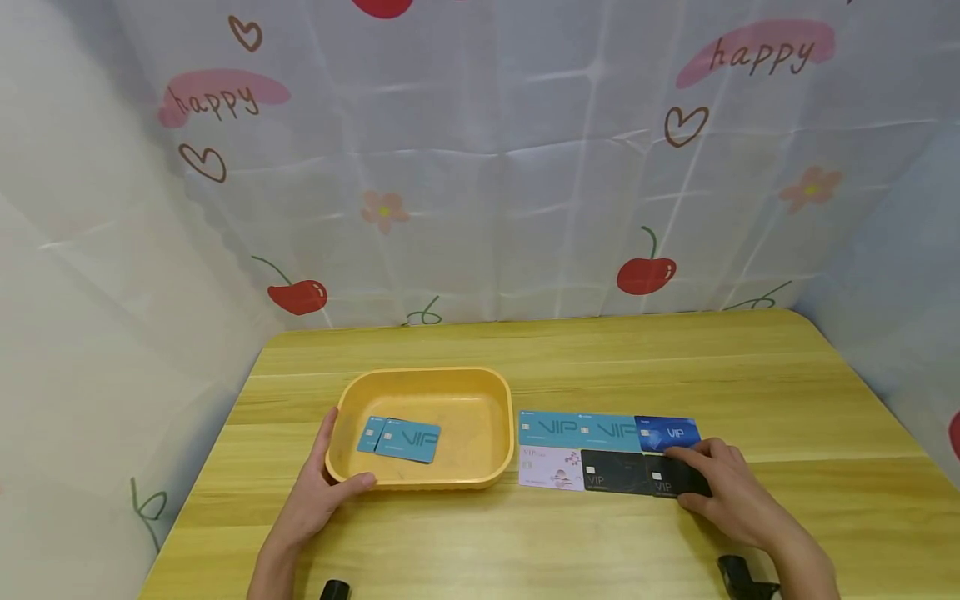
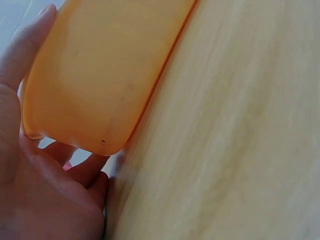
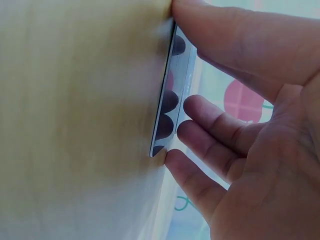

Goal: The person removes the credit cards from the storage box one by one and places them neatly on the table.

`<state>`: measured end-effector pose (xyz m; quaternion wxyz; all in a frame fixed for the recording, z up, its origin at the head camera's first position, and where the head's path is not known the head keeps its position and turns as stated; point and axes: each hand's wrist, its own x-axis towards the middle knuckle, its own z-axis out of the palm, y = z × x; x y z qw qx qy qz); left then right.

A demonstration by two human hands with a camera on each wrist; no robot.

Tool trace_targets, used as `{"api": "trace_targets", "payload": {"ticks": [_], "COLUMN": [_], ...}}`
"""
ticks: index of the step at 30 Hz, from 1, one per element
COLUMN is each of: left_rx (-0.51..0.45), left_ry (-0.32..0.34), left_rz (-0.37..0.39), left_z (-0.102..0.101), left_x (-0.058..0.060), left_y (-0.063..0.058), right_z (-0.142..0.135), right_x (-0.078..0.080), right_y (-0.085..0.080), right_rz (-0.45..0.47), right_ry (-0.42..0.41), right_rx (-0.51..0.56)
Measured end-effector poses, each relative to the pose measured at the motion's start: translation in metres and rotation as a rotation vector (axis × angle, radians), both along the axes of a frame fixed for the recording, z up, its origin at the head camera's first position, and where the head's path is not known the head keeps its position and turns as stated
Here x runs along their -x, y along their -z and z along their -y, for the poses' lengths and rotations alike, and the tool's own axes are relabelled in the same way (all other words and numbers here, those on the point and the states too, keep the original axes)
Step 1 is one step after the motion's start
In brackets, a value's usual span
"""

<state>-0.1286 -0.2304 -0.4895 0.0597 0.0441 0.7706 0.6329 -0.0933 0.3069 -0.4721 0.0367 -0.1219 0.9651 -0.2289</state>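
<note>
My left hand (image 1: 315,496) grips a yellow plastic basin (image 1: 468,482) at its left end, thumb along the front rim and fingers around the side. Two overlapping blue-green VIP cards (image 1: 408,440) lie inside it. To the right of the basin, cards lie edge to edge in two rows. The right hand (image 1: 731,492) holds the black VIP card (image 1: 666,477) at the right end of the front row, thumb at its near edge and a fingertip at its far edge. In the right wrist view that card (image 3: 167,107) is seen nearly edge-on, reflecting the fingers.
Two blue-green cards (image 1: 551,429) and a dark blue card (image 1: 663,433) form the back row. A pink flowered card (image 1: 550,468) and another black card (image 1: 615,472) complete the front row. A printed curtain (image 1: 487,242) hangs behind the wooden table (image 1: 600,350).
</note>
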Motion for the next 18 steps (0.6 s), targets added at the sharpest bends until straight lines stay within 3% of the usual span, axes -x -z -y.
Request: {"api": "trace_targets", "payload": {"ticks": [18], "left_rx": [-0.012], "left_ry": [0.003], "left_rz": [0.005], "left_z": [-0.0002], "left_x": [0.0005], "left_y": [0.0000], "right_z": [0.0020], "right_x": [0.0020], "right_y": [-0.0044], "right_rz": [-0.016], "right_ry": [0.053], "right_rx": [-0.002]}}
